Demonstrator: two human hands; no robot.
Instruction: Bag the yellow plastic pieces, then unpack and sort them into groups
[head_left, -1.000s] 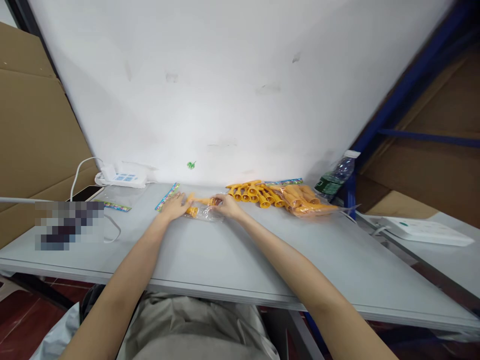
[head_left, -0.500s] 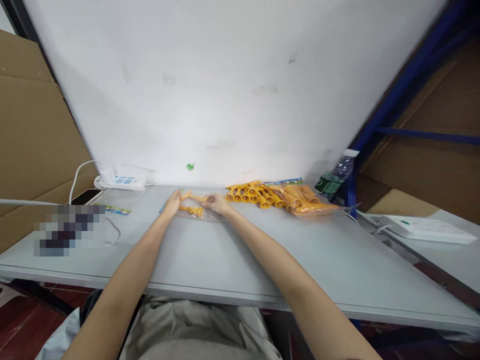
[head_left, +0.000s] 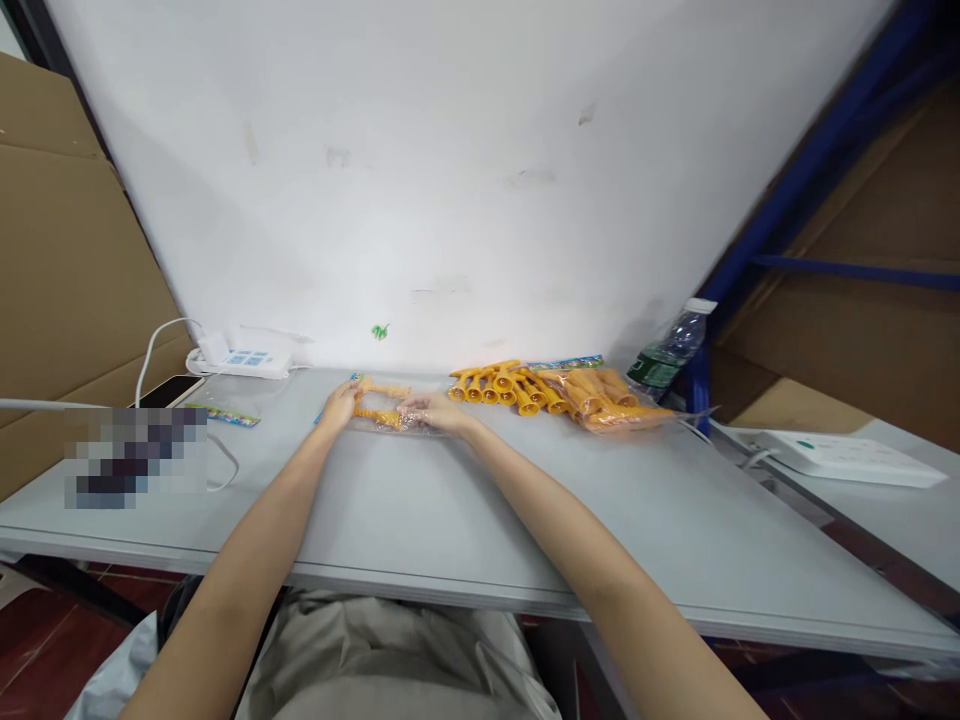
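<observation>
A clear plastic bag (head_left: 379,403) with a blue-green printed strip lies on the table, holding orange-yellow plastic toy horns (head_left: 377,415). My left hand (head_left: 342,406) is closed on the bag's left end, by the printed strip. At the bag's right side, my right hand (head_left: 433,413) pinches the clear film beside the wide end of a horn; its fingertips are partly blurred. To the right lies a pile of loose orange-yellow horns (head_left: 500,384), bells toward me. Beside the pile is a fuller clear bag of horns (head_left: 606,400).
A tilted plastic bottle (head_left: 670,350) stands at the back right. On the left are a white power strip (head_left: 251,362), a phone (head_left: 171,391) and a flat clear bag with a printed strip (head_left: 225,414). A white wall panel (head_left: 450,200) rises behind the table (head_left: 450,520).
My right hand has moved slightly left and down, toward the wide end of the lower horn. My left hand keeps its hold on the bag's left end.
</observation>
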